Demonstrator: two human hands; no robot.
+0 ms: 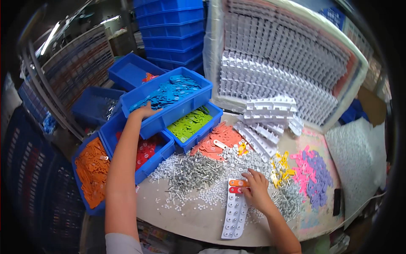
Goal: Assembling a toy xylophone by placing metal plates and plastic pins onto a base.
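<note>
My left hand (pixel 144 111) reaches far out into a blue bin (pixel 186 105) filled with flat blue plastic tags (pixel 171 91); its fingers rest among them and I cannot tell whether it grips one. My right hand (pixel 256 188) lies on the table at the upper end of a long white strip with round studs (pixel 235 211). An orange tag (pixel 238 183) and a red tag (pixel 235 190) sit across the strip's top, under my fingertips. A heap of small metal pins (pixel 192 172) and white buttons (pixel 207 197) lies just left of the strip.
Blue bins hold green tags (pixel 190 122), red tags (pixel 146 150) and orange tags (pixel 92 171). Loose orange (pixel 215 142), yellow (pixel 281 165), pink (pixel 302 167) and purple tags (pixel 321 175) lie on the table. White strips (pixel 266 122) are stacked behind; a wrapped block of them (pixel 279 59) stands farther back.
</note>
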